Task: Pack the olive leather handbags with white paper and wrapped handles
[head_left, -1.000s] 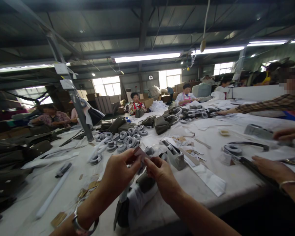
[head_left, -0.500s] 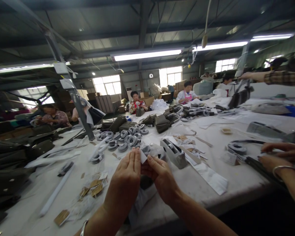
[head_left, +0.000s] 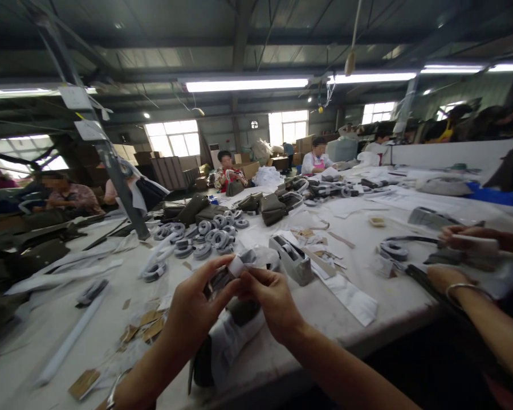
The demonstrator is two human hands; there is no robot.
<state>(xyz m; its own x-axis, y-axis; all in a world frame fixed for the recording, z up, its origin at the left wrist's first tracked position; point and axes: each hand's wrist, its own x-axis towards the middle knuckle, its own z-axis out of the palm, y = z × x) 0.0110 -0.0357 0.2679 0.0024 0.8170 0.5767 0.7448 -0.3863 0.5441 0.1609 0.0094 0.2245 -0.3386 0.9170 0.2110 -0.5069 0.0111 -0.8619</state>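
Note:
Between my hands, above the near table edge, is a dark grey, strap-like piece (head_left: pixel 218 279) with a white paper strip (head_left: pixel 236 266) around it. My left hand (head_left: pixel 194 304) grips this piece between thumb and fingers. At the right end of the paper, my right hand (head_left: pixel 273 299) pinches, its fingertips partly hidden. Below them lies a dark olive bag (head_left: pixel 203 364) with white tissue paper (head_left: pixel 228 347) over it. A grey tape dispenser (head_left: pixel 297 265) stands just beyond my right hand. Several coiled grey straps (head_left: pixel 203 250) are heaped past my left hand.
Brown cardboard tags (head_left: pixel 149 324) and a white roll (head_left: pixel 70 336) lie left. Olive bags (head_left: pixel 273 208) are piled farther back. A metal post (head_left: pixel 122 191) rises from the table at left. At right, a co-worker's hands (head_left: pixel 457 267) handle something pale. Other people sit beyond.
My left hand has turned from flat fingers over the paper to a thumb-and-finger grip, showing the dark piece. My right hand has shifted slightly. The view has swung right; the co-worker's hands now hold something pale.

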